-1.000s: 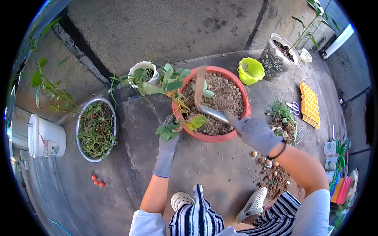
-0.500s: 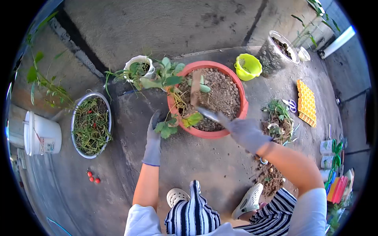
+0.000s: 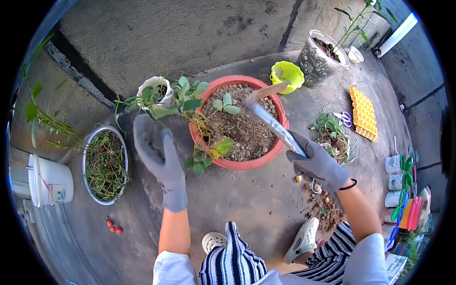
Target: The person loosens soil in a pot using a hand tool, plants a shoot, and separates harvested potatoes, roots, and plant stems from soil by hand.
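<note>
My right hand (image 3: 323, 164), in a grey glove, is wrapped round the metal handle of a small hand hoe (image 3: 274, 124). The hoe is raised over the right part of a round reddish pot (image 3: 241, 164), its brownish blade towards the yellow-green bucket. Loose soil (image 3: 237, 121) fills the pot, and a leafy plant (image 3: 191, 102) leans out over its left rim. A small seedling (image 3: 227, 104) shows among the soil. Left of the pot, my gloved left hand (image 3: 159, 154) is open, thumb apart from the fingers, holding nothing, close below the plant's leaves.
Behind stand a white pot (image 3: 166, 99), a yellow-green bucket (image 3: 297, 78) and a patterned planter (image 3: 313, 64). An oval basin of cut greenery (image 3: 124, 183) and a white bucket (image 3: 61, 183) are left. Right lie pulled plants (image 3: 332, 135), scissors (image 3: 346, 118) and a yellow tray (image 3: 363, 111).
The hoe has lifted from the soil and swung right, its blade now near the yellow-green bucket. My left hand has moved up and left from the pot's edge and opened.
</note>
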A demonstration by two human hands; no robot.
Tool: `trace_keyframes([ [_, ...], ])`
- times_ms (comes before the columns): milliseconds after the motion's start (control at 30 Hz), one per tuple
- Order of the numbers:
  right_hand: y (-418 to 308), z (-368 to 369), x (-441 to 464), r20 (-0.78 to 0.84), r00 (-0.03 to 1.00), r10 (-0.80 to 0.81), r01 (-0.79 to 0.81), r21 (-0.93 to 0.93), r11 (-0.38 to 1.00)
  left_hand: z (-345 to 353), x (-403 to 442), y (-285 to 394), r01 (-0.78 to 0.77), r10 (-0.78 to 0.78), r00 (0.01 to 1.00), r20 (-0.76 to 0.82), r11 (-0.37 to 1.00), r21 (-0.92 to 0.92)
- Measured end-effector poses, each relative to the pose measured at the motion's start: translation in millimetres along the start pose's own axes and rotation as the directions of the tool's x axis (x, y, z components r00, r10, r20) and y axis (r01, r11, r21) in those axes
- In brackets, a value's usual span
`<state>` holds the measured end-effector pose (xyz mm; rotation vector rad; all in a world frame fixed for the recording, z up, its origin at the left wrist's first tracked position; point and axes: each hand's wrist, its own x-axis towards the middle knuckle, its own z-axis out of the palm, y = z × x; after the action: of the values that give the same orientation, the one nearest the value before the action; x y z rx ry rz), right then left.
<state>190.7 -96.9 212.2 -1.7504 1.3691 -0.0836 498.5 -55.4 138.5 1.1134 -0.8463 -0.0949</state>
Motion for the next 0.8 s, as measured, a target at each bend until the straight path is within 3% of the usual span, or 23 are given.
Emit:
trace_keyframes([
  [33,-8.0,1.4,-6.0,0.118,0.988,0.103,-0.147,0.477,0.867,5.1,1.5,15.2,0.004,-0.004,1.000,0.008,1.000,-0.001],
  [100,-2.1,11.7,-2.2,0.055,0.993,0.106,-0.118,0.594,0.796,11.7,0.9,38.3,-0.169,0.094,0.895,0.437,0.976,0.136],
  [167,-5.2,26.5,7.1,-0.148,0.977,0.151,-0.004,0.698,0.716,41.2,6.1,46.6,-0.233,-0.138,0.576,0.806,0.917,0.324],
  [200,-7.0,33.1,13.6,-0.188,0.946,0.263,-0.062,0.693,0.718,53.5,1.6,34.0,-0.405,-0.168,0.443,0.880,0.839,0.364],
  [233,-8.5,38.5,20.0,-0.188,0.946,0.263,-0.060,0.696,0.715,62.7,-3.3,15.4,-0.570,-0.220,0.310,0.925,0.736,0.366],
  [267,-10.0,43.2,27.0,-0.188,0.947,0.262,-0.042,0.735,0.677,69.7,-1.6,1.8,-0.574,-0.219,0.310,0.925,0.732,0.366],
  [333,-10.5,52.5,47.0,-0.199,0.943,0.266,-0.013,0.779,0.627,82.1,1.4,-14.5,-0.940,-0.594,0.069,0.802,0.232,0.252],
  [367,-12.5,53.6,60.8,-0.204,0.942,0.266,-0.007,0.782,0.623,86.6,6.9,-10.0,-0.942,-0.591,0.066,0.804,0.228,0.246],
  [433,-14.3,62.1,82.3,-0.185,0.953,0.240,0.033,0.850,0.526,85.0,16.8,-1.4,-0.974,-0.731,0.139,0.668,0.021,0.226],
  [500,-11.7,80.5,96.4,-0.125,0.958,0.259,-0.018,0.872,0.489,70.5,20.1,-12.2,-0.971,-0.694,0.166,0.700,0.009,0.239],
  [567,-7.3,93.9,97.6,-0.054,0.959,0.278,-0.087,0.879,0.469,59.0,29.9,-24.2,-0.957,-0.675,0.116,0.729,0.119,0.263],
  [600,-3.5,99.4,86.9,-0.035,0.952,0.305,-0.116,0.878,0.465,48.6,31.3,-34.5,-0.956,-0.574,0.134,0.808,0.139,0.258],
  [733,12.5,108.9,44.9,0.072,0.956,0.285,-0.194,0.882,0.430,50.5,36.1,-4.1,-0.941,-0.547,0.168,0.820,0.157,0.298],
  [800,11.5,105.9,40.7,0.059,0.961,0.270,-0.178,0.879,0.443,51.8,37.4,-3.9,-0.947,-0.579,0.080,0.811,0.209,0.243],
])
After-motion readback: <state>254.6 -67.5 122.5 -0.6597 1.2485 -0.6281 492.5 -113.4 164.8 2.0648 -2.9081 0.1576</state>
